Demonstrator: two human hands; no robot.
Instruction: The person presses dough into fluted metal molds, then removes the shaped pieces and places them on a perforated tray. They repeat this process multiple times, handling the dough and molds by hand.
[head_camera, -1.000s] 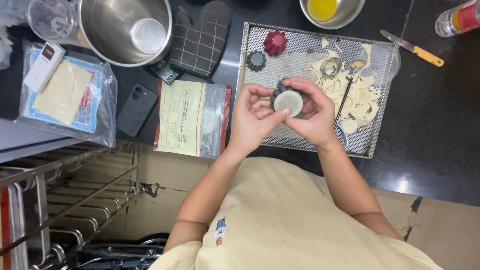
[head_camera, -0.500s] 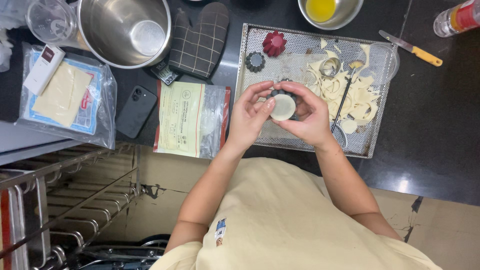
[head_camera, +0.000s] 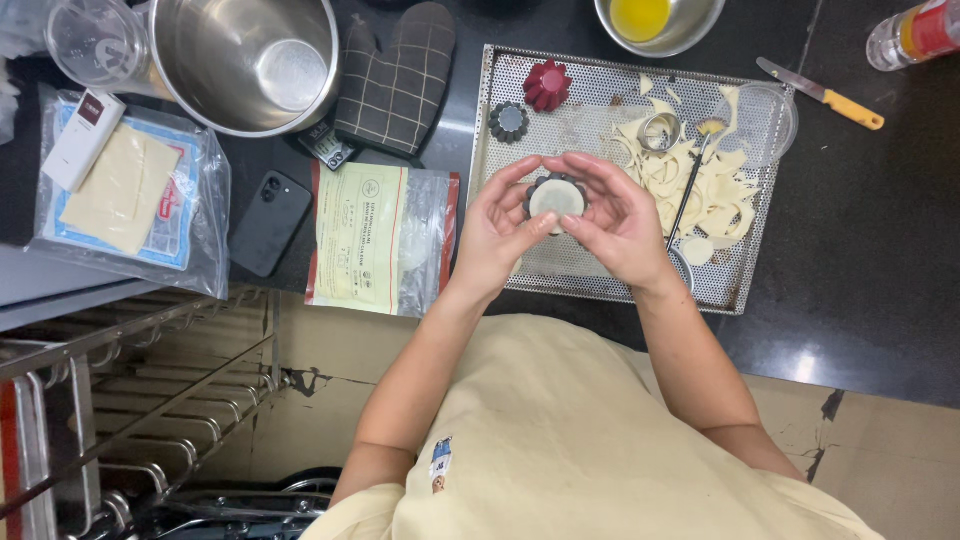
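Both hands clasp a small dark fluted tart mould (head_camera: 557, 196) lined with pale dough: the left hand (head_camera: 497, 232) and right hand (head_camera: 618, 222) now press thumbs at its near edge, seating the dough deeper than a moment ago. It hovers above the perforated tray (head_camera: 600, 285), left of the dough scraps (head_camera: 700, 180).

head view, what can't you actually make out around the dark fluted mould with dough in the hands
Head view:
- Underside of the small dark fluted mould lined with pale dough: hidden by the fingers of the left hand and right hand.
- Clear bottle with red label: cut off by the top right edge.
- Print on the green-and-white plastic pouch: too small to read.
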